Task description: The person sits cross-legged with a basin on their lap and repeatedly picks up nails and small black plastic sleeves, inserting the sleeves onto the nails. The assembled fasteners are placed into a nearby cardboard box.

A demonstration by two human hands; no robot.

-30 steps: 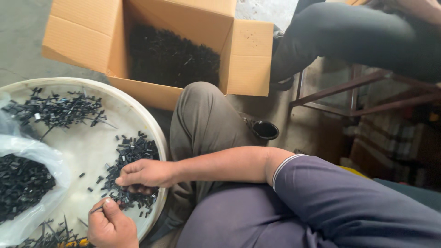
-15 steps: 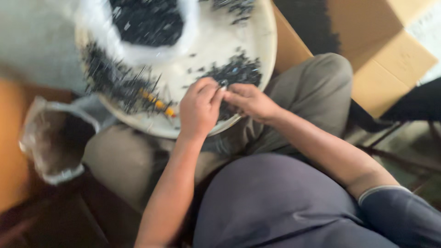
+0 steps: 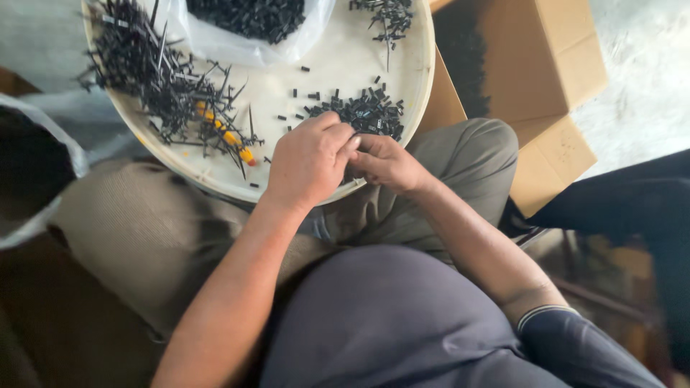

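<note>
Head view: left hand (image 3: 309, 162) and right hand (image 3: 384, 162) meet fingertip to fingertip, pinching a small black piece. Loose pieces (image 3: 363, 113) at 12 o'clock on tray (image 3: 420, 86); a fumble could drop one into the lap.

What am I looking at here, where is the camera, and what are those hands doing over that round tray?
There is no machine here: a seated person works with bare hands, and the one picture comes from a camera worn on their head, looking down at their lap. A round cream-coloured tray rests on their knees. On it lie a heap of small black plastic pieces, a tangle of long black spiky strips with a yellow-handled tool among them, and a clear plastic bag of black parts. The left hand and right hand meet at the tray's near edge, fingertips pinched together over something too small to make out. An open brown cardboard box stands beyond.
</note>
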